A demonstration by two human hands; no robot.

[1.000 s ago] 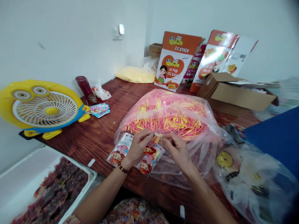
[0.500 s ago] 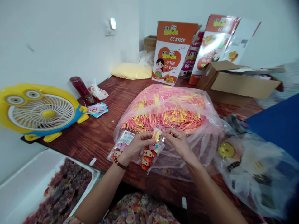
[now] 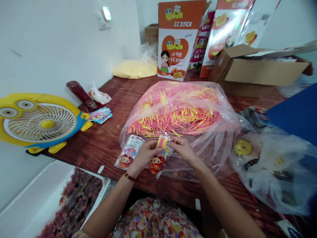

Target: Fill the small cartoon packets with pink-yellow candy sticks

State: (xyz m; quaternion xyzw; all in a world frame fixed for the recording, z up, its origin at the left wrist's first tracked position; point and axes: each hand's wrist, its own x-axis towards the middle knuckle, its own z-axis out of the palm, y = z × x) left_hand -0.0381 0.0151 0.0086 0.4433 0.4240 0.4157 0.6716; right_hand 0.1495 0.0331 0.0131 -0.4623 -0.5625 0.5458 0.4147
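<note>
My left hand [image 3: 146, 154], with a beaded bracelet at the wrist, is closed on a small clear packet [image 3: 157, 162] printed with a red-haired cartoon face. Pink and yellow sticks show through the packet's upper part. The fingers of my right hand [image 3: 183, 148] pinch the packet's upper right edge. Left of it, partly behind my left hand, a similar packet [image 3: 127, 158] lies flat on the table. Just beyond both hands a large clear plastic bag [image 3: 138, 114] lies open, with a heap of pink and yellow sticks [image 3: 173, 115] in it.
A yellow fan [image 3: 47, 124] stands at the left, near a white tub [image 3: 29, 195] of dark red clumps. Printed cartons [image 3: 175, 43] and an open cardboard box [image 3: 262, 74] stand at the back. Plastic bags [image 3: 272, 168] lie at the right on the wooden table [image 3: 106, 145].
The view has tipped down and shifted slightly. My right hand's fingers have moved closer to my left hand, onto the packet's upper part.
</note>
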